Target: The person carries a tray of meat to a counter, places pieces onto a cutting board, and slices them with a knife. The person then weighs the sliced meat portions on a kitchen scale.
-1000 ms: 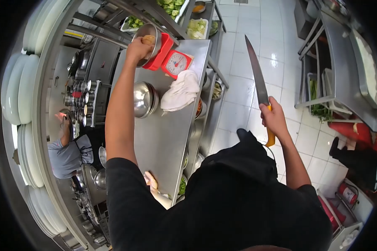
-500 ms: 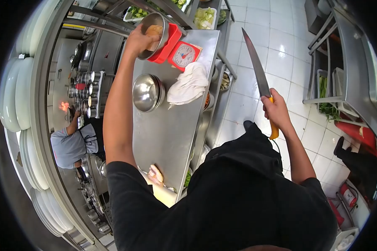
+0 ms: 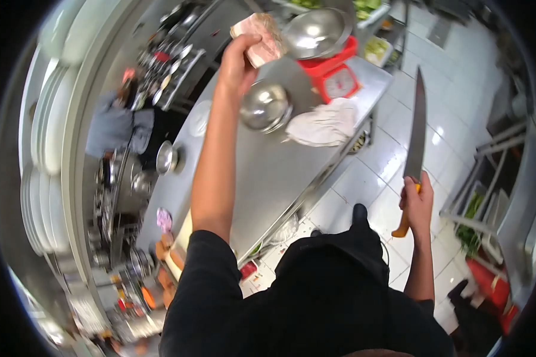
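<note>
A pale pink slab of raw meat (image 3: 261, 40) is gripped in my left hand (image 3: 239, 62), raised over the far side of the steel counter (image 3: 250, 184). Just right of it, a steel bowl (image 3: 317, 33) sits on a red kitchen scale (image 3: 339, 83). Nested steel bowls (image 3: 264, 108) and a crumpled white cloth (image 3: 324, 124) lie below these on the counter. Out over the floor, my right hand (image 3: 418, 202) is wrapped around the yellow handle of a long knife (image 3: 418, 131), its blade pointing up and away from me.
White plates (image 3: 53, 119) stand stacked on the left shelf. Beyond the counter a person in grey (image 3: 116, 125) works near pans. A small steel bowl (image 3: 167, 157) rests at the counter's left. A steel table (image 3: 518, 196) stands right, with another person's dark-clothed leg (image 3: 470, 309) nearby.
My left hand has come out of the bowl on the scale with the meat and moved left of it. The knife stays in my right hand. The whole view has shifted and turned.
</note>
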`<state>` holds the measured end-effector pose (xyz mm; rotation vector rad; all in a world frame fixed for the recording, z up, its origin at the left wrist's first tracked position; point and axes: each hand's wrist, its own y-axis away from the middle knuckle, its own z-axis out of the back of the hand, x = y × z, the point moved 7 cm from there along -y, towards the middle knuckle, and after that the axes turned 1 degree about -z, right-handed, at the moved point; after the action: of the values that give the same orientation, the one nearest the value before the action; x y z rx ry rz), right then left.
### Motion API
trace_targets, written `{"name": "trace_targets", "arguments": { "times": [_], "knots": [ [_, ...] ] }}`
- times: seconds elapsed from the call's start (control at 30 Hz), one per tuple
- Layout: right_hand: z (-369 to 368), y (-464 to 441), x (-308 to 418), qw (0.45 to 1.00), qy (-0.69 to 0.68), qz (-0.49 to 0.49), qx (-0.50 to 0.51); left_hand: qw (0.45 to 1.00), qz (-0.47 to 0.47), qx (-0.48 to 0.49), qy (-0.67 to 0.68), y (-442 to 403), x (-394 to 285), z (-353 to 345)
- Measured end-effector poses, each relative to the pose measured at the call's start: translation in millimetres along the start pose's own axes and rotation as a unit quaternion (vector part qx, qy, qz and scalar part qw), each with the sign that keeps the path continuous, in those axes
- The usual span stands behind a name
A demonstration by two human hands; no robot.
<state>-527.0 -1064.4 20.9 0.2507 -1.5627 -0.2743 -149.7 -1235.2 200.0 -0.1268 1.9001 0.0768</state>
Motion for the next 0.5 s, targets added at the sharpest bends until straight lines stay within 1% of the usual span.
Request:
{"name": "trace_targets", "arguments": {
  "times": [0.07,0.13,0.17,0.27,0.3,0.33,0.4,0.47,0.5],
  "knots": [
    [-14,7,14,0.999,0.022,0.019,0.014,0.992,-0.064,-0.017,0.109,54,-11,37],
    [-40,22,29,0.996,0.055,0.039,0.054,0.982,-0.079,-0.083,0.153,127,-20,59],
    [-56,32,36,0.993,0.078,0.049,0.080,0.978,-0.090,-0.121,0.144,161,-16,88],
    [-117,76,46,0.965,0.166,0.067,0.192,0.957,-0.076,-0.254,0.119,275,-1,164],
    [-141,94,44,0.950,0.199,0.081,0.228,0.946,-0.068,-0.289,0.129,313,8,188],
    [-164,108,36,0.918,0.264,0.129,0.269,0.933,-0.068,-0.332,0.121,351,14,209],
    [-216,153,29,0.872,0.300,0.179,0.343,0.903,-0.052,-0.411,0.114,422,35,242],
    [-264,198,14,0.818,0.356,0.190,0.409,0.882,-0.046,-0.457,0.107,478,58,272],
    [-285,221,8,0.805,0.350,0.212,0.430,0.870,-0.036,-0.480,0.103,502,72,285]
  ]
}}
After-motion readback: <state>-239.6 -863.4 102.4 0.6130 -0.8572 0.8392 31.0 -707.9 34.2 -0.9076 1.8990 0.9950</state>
